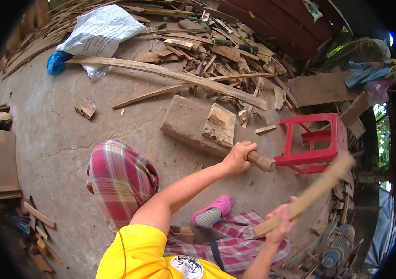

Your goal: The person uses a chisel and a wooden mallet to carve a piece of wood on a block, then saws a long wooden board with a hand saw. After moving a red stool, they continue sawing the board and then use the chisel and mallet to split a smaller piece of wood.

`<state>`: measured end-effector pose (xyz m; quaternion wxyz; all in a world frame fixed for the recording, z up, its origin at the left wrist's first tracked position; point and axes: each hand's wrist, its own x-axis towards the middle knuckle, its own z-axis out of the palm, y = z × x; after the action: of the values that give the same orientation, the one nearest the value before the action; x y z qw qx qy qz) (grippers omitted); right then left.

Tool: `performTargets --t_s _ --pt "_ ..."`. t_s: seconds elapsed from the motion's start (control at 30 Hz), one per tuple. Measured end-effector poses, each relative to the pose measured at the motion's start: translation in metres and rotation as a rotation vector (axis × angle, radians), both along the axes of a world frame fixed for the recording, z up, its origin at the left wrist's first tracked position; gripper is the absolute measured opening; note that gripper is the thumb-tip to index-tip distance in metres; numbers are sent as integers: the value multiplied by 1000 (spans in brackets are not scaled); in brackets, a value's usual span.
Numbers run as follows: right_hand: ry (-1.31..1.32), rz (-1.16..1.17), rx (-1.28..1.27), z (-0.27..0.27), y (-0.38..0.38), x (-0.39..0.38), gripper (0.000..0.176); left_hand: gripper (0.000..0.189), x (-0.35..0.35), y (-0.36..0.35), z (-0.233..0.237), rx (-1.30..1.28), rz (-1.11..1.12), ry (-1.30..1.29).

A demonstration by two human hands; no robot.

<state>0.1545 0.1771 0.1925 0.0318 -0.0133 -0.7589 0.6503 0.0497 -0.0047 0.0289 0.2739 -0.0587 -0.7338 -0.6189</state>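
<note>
My left hand (239, 158) is closed around a round wooden handle (261, 161), whose butt end points to the lower right. The rest of that tool is hidden by the hand. Lower right, my right hand (280, 224) grips a long flat piece of wood (312, 190), tilted upward and blurred at its far end. Just beyond my left hand, a chunk of split wood (219, 124) rests on a thick wooden block (181, 122) on the floor.
A red plastic stool (309, 153) lies on its side at the right. Behind the block are a long plank (170, 74), a heap of wood scraps (235, 51) and a white sack (100, 35). A small wood block (85, 109) sits left. A motor (339, 244) stands lower right.
</note>
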Motion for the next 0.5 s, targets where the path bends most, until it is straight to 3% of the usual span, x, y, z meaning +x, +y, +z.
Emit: performTargets --t_s 0.03,0.07,0.13,0.17,0.27,0.43,0.5 --pt "175 15 -36 11 -2 -3 55 23 -1 0 0 7 -6 -2" --pt "172 11 -35 14 -7 -6 55 23 -2 0 1 8 -10 -5" --pt "535 39 -180 18 -15 -9 52 23 -2 -2 3 61 -30 -35" --pt "537 39 -181 4 -15 -7 52 23 -2 -3 4 61 -30 -33" --pt "-327 213 209 -70 -3 2 46 23 -4 0 0 89 -22 -34" --pt "-225 92 167 -29 -2 4 52 24 -6 -4 -7 60 -33 -52" --pt "158 75 -87 -13 -7 1 53 25 -4 -3 -3 64 -53 -52"
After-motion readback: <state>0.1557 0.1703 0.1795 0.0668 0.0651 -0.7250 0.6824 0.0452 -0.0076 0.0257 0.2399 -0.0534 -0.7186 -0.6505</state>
